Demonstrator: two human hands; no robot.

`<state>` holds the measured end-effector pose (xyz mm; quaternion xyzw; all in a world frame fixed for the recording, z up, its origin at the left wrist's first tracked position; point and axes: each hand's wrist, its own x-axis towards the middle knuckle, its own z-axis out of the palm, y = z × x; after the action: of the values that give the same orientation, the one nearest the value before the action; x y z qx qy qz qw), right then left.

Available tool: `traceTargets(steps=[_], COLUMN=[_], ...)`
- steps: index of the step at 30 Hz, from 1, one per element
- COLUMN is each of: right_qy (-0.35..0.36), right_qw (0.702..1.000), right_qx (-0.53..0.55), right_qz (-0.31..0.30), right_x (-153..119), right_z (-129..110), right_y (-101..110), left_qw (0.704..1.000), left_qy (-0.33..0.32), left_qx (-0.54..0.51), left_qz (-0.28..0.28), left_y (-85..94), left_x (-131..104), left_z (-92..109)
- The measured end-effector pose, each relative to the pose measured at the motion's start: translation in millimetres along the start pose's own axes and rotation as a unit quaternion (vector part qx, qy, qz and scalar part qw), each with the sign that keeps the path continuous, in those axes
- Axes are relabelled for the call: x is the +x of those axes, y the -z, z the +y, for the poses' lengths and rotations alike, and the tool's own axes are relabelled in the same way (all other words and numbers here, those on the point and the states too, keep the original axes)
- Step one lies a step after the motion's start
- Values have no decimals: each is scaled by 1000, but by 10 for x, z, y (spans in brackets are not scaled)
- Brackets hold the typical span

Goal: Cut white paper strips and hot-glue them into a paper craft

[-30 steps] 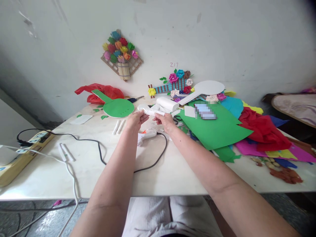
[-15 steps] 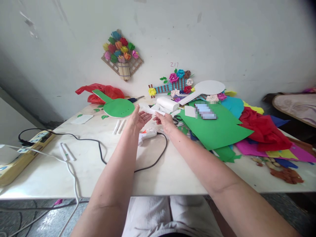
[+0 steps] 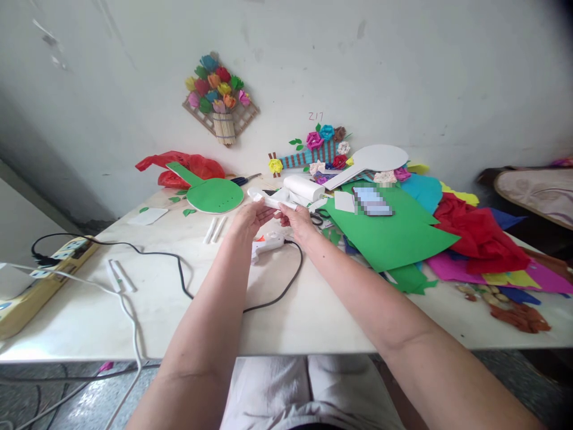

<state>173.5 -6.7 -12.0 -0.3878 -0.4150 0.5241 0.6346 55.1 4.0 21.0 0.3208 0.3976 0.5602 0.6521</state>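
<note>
The left hand [image 3: 254, 216] has its thumb on a white strip [image 3: 282, 204] and its fingers loosely extended beneath it; the right hand [image 3: 296, 216] pinches the strip's other end, fingers curled. The strip is held above the middle of the table [image 3: 308, 322], nearer its far edge than its near one. Just below the hands lies a glue gun [image 3: 271, 243], its black cord looping toward the near edge. White sticks [image 3: 215, 230] lie left of the left hand. Toward the far left corner, a green cutout [image 3: 215, 196] lies before a red bag [image 3: 194, 168]. Right of the right hand, a phone [image 3: 373, 203] rests on green paper [image 3: 389, 242]. A power strip [image 3: 49, 272] sits along the left edge.
</note>
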Motion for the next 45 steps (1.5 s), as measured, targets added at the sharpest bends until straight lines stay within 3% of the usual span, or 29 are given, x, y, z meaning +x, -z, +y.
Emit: traceTargets(steps=[10, 31, 39, 45], right_qy=[3, -8, -39, -58], right_qw=[1000, 1000, 999, 995], right_qx=[-30, -23, 34, 85], right_qz=[0, -4, -3, -11], right_x=[-9, -3, 2, 13], right_z=[-27, -33, -84, -128], right_y=[-10, 17, 30, 53], left_qw=[999, 998, 999, 995], left_qy=[-41, 13, 36, -20], left_qx=[-1, -3, -38, -9], left_qz=[30, 57, -7, -100], left_y=[20, 28, 48, 106], left_x=[24, -11, -49, -28], left_z=[-17, 30, 138, 69])
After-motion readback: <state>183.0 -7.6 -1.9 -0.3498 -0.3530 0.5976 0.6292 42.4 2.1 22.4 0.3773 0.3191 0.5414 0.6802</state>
